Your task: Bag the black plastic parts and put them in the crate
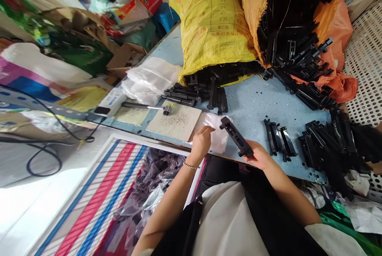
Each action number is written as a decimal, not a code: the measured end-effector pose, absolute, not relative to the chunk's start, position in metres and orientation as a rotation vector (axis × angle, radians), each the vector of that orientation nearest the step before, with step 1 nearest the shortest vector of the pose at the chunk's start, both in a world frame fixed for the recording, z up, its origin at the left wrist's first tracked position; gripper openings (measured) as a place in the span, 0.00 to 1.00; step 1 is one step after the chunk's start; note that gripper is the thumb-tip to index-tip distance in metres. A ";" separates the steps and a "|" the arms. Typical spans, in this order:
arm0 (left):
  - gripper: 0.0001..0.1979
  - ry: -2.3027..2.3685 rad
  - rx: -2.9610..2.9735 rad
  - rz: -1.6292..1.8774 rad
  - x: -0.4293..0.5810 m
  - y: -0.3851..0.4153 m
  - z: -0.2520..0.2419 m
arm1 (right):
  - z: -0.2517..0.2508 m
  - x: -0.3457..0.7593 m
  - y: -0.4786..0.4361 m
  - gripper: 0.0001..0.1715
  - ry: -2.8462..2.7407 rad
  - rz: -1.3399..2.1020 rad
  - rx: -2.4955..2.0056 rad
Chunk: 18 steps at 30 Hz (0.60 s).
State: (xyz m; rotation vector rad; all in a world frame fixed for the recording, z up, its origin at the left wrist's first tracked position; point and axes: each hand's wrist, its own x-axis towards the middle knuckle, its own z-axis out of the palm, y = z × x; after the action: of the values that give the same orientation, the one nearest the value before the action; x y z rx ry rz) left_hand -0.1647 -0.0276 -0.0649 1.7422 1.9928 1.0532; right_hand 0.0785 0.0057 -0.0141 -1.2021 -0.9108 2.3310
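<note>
My right hand grips the lower end of a long black plastic part, which tilts up and left over the table's front edge. Slots and a small block show along its face. To its left, my left hand has its thumb and fingers drawn together, and what they hold, if anything, is too small to see. Behind that hand lies a clear plastic bag, partly over a cardboard sheet strewn with small bits. A hammer rests with its head on the cardboard.
Black parts spill from a yellow sack and an orange sack at the back. Several similar parts lie right of my hands, beside a bigger pile. A striped bag of wrapped pieces stands below the blue table.
</note>
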 end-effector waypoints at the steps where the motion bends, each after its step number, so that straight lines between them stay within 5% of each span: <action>1: 0.17 1.988 1.727 1.030 -0.167 -0.027 -0.067 | -0.015 0.074 0.005 0.23 -0.931 2.359 -1.196; 11: 0.29 1.856 1.879 1.119 -0.165 -0.046 -0.046 | -0.024 0.047 0.003 0.20 -1.151 2.244 -1.377; 18: 0.33 1.601 2.133 1.180 -0.132 -0.072 -0.029 | -0.030 0.056 0.001 0.12 -0.637 2.533 -0.971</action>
State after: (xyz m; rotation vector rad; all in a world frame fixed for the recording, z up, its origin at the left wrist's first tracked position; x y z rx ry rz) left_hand -0.1316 -0.0717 -0.0290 2.1334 1.6013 1.1796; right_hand 0.0557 0.0012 -0.0304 -0.9714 -0.6369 2.5325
